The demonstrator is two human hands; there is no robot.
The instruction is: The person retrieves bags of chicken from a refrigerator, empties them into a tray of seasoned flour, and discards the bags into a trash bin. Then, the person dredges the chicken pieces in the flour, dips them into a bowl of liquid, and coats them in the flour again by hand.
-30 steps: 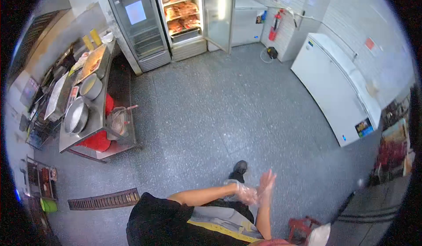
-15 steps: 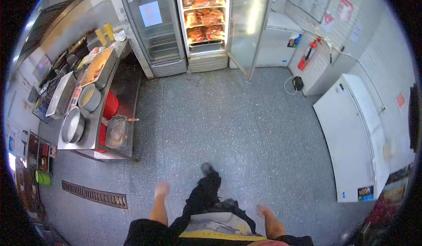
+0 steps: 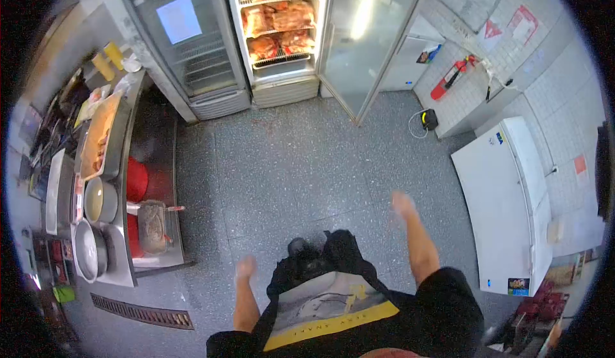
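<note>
My left hand hangs low over the floor beside my left hip, smeared by motion. No object shows in it, and its fingers cannot be made out. My right hand is stretched forward over the floor, also blurred, with nothing visible in it. Neither hand touches anything. Ahead stands a lit upright fridge whose glass door is swung out to the right. Packed raw meat fills its wire shelves.
On the left a steel table carries a deep tray, a pot and a metal bowl. A white chest freezer lines the right side. A fire extinguisher hangs on the wall. A drain grate crosses the floor.
I have come closer to the lit fridge, and the table has shifted left and down in view. My right hand has swung forward; my left hand remains low at my side.
</note>
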